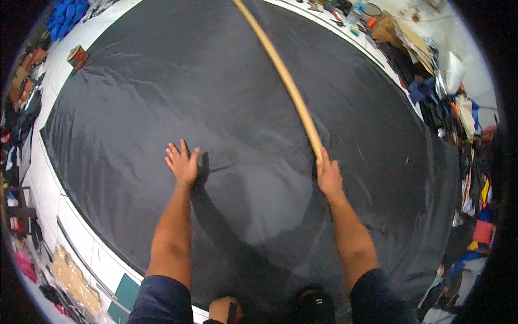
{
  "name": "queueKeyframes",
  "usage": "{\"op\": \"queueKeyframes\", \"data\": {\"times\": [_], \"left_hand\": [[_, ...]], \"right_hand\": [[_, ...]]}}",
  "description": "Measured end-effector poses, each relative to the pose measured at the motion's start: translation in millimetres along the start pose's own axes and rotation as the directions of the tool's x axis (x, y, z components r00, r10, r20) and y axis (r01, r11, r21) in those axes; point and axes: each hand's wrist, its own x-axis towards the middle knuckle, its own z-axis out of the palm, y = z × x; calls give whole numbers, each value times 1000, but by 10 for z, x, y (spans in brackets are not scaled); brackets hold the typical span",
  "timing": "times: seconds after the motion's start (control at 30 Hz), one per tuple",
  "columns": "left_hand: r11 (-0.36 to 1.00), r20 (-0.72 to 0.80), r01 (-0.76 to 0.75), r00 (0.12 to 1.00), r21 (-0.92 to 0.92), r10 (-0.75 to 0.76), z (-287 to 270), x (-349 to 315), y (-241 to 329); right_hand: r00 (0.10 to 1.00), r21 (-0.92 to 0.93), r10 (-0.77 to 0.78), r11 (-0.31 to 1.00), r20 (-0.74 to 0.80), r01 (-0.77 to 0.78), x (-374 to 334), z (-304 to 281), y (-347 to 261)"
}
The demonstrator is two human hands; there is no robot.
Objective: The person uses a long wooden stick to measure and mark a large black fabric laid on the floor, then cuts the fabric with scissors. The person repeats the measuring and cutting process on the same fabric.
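A large black sheet (243, 102) is spread out in front of me, with light creases across it. My right hand (329, 174) is closed around the near end of a long pale wooden pole (286, 75). From there the pole runs away and to the left, past the top of the head view. My left hand (183, 163) has its fingers spread, palm down over the sheet and holding nothing. Its shadow falls just to its right; whether the palm touches the sheet I cannot tell.
A brown-red block or tin (77, 56) rests at the sheet's far left edge. Blue bundled cloth (67, 19) lies beyond it. Cardboard, bags and clothes (426, 70) pile up along the right. Near left are a plastic-wrapped tan package (75, 281) and a green mat (124, 297).
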Motion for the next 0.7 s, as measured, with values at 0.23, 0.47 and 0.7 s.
{"op": "queueKeyframes", "data": {"times": [0.23, 0.47, 0.7], "left_hand": [[909, 155, -378, 922, 173, 354, -445, -2198, -513], [931, 327, -186, 942, 313, 78, -1042, -4667, -1547], [911, 536, -186, 843, 367, -44, -2200, -5489, -2006]], "right_hand": [[991, 37, -32, 999, -132, 37, -918, -391, 610], [998, 105, -53, 993, 38, 49, -2630, 84, 536], [940, 182, 339, 922, 45, -341, -3801, 34, 1615]]}}
